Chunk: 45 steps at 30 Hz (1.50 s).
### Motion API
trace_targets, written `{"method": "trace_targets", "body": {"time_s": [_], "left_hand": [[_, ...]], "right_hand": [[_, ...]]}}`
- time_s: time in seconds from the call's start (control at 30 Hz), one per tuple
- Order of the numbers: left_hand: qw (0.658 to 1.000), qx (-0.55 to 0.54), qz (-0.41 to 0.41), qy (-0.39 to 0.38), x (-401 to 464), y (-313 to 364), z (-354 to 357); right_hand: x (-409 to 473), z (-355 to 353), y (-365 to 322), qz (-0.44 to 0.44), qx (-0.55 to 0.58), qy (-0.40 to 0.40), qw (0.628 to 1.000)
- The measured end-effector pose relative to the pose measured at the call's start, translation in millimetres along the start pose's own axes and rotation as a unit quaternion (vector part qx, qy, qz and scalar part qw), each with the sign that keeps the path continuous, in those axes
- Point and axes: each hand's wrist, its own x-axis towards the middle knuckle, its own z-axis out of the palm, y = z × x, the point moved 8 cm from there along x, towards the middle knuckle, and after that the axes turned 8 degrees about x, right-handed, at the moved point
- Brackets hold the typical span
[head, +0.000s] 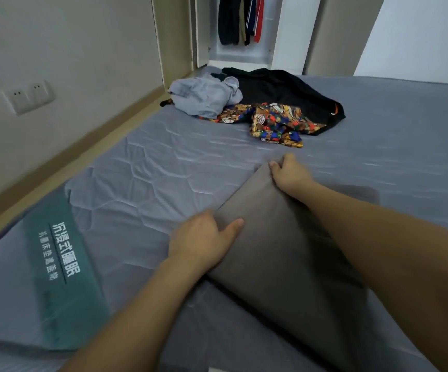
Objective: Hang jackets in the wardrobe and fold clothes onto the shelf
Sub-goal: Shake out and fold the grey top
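Head view: two hands (244, 205) pinch one brown garment (279, 251); three garments (249, 103) beyond.

I see soft, even indoor light, a little dim, no glare. The wide lens bends the edges, and my near forearms are slightly blurred.

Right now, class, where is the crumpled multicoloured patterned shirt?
In the head view, the multicoloured patterned shirt lies on the grey mattress, far centre, between the pale blue garment and black garment.

head cam | looks forward-down across mattress (163, 162) — hands near (wardrobe (244, 28) far)
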Motion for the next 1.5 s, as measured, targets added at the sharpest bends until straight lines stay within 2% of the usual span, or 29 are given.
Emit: {"method": "trace_targets", "body": {"time_s": [0.07,0.13,0.27,0.37,0.47,0.6,0.7,0.77,0.87,1.03,1.17,1.27,1.33,1.43,1.5], "left_hand": [[0.999,-0.052,-0.003,-0.011,1.7,4.5,0.3],[0.987,-0.153,-0.011,-0.038,3.6,5.2,2.6],[0.943,-0.289,-0.002,-0.166,3.7,19.2,-23.4],[0.931,-0.295,0.001,-0.214,19.6,38.2,-103.5],[0.945,-0.23,0.035,-0.229,41.4,64.3,-223.8],[0.978,-0.024,0.141,-0.153,68.7,106.7,-440.6],[0.968,0.114,0.191,-0.118,78.4,139.7,-604.2],[0.959,0.171,0.211,-0.081,74.7,158.3,-698.9],[0.958,0.18,0.225,0.007,59.2,174.4,-808.3],[0.958,0.176,0.181,0.139,70.3,153.9,-916.3],[0.939,0.164,0.242,0.182,105.5,116.3,-986.4],[0.897,0.156,0.302,0.284,135.0,89.4,-1035.9],[0.86,0.193,0.318,0.35,152.7,74.3,-1059.8],[0.818,0.252,0.344,0.386,191.8,56.3,-1083.1],[0.803,0.258,0.368,0.392,218.2,50.2,-1092.6]], "right_hand": [[-1.3,-0.9,1.6,0.016,0.064,-0.03,0.997],[0.0,-5.5,1.6,0.03,0.072,-0.041,0.996],[3.9,-41.0,-22.5,0.069,0.192,-0.027,0.979],[-1.3,-108.2,-74.5,0.071,0.288,0.023,0.955],[-15.0,-192.3,-146.6,0.069,0.358,0.049,0.93],[-45.1,-325.2,-277.5,0.037,0.449,0.08,0.889],[-75.5,-429.2,-393.2,0.022,0.455,0.087,0.886],[-93.6,-488.7,-459.3,0.015,0.46,0.101,0.882],[-117.7,-552.1,-540.6,0.006,0.464,0.15,0.873],[-115.7,-576.5,-638.4,-0.026,0.479,0.195,0.856],[-100.9,-572.2,-711.1,-0.025,0.487,0.292,0.822],[-82.7,-563.3,-763.2,-0.013,0.497,0.364,0.788],[-70.6,-552.4,-793.0,0.008,0.483,0.395,0.782],[-48.4,-539.8,-829.8,0.045,0.452,0.428,0.782],[-31.3,-535.2,-843.5,0.047,0.431,0.446,0.783]]}}
